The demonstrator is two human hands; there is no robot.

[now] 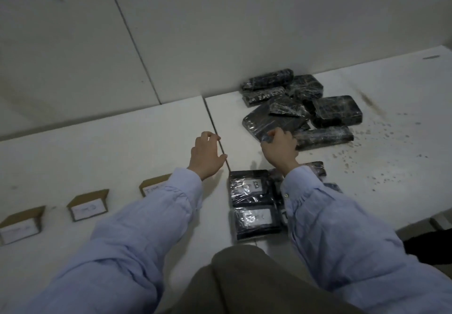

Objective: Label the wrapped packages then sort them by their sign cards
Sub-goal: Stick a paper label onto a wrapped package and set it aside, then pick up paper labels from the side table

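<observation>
Nearest, a trousered knee (244,277) overlaps the near edge of the white tabletop (122,142). Three folded cardboard sign cards (88,205) stand in a row at left, well apart, with bare surface beyond them. Two labelled packages (254,203) lie flat, touching, just right of the tabletop seam (212,118). Others are partly hidden under the right sleeve (318,216). The left hand (208,154) rests over the seam, fingers spread and holding nothing. The right hand (280,150) pinches the near corner of a flat package (264,120). This lies at the front of a pile of wrapped packages (305,98) against the wall (220,32). Speckled open surface extends to the right.
</observation>
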